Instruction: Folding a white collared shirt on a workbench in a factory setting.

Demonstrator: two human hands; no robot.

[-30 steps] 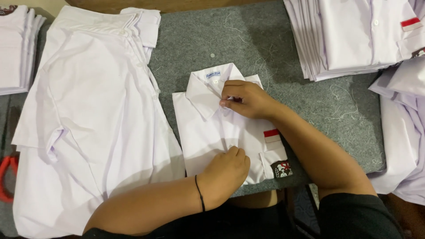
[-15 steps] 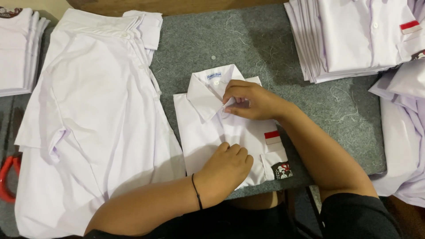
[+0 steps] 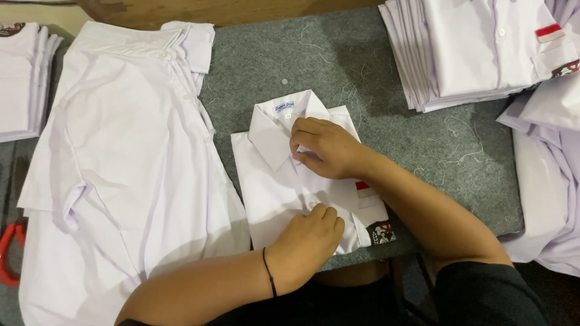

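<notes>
A folded white collared shirt point(image 3: 275, 181) lies on the grey felt table point(image 3: 386, 139) in front of me, with a red-and-white patch and a dark badge on its pocket. My right hand point(image 3: 323, 147) rests on the collar area, its fingers pinching the fabric just below the collar. My left hand point(image 3: 305, 241) presses down on the lower front of the shirt with curled fingers. A thin black band circles my left wrist.
A pile of unfolded white shirts point(image 3: 121, 175) spreads over the left side. A stack of folded shirts point(image 3: 483, 48) sits at the back right, another point(image 3: 24, 78) at the far left. Loose white garments point(image 3: 550, 175) hang at the right edge. Red scissor handles point(image 3: 9, 250) lie lower left.
My right hand has slid left from the collar's right tip onto the placket below the collar. My left hand has stayed on the lower front, shifting only slightly.
</notes>
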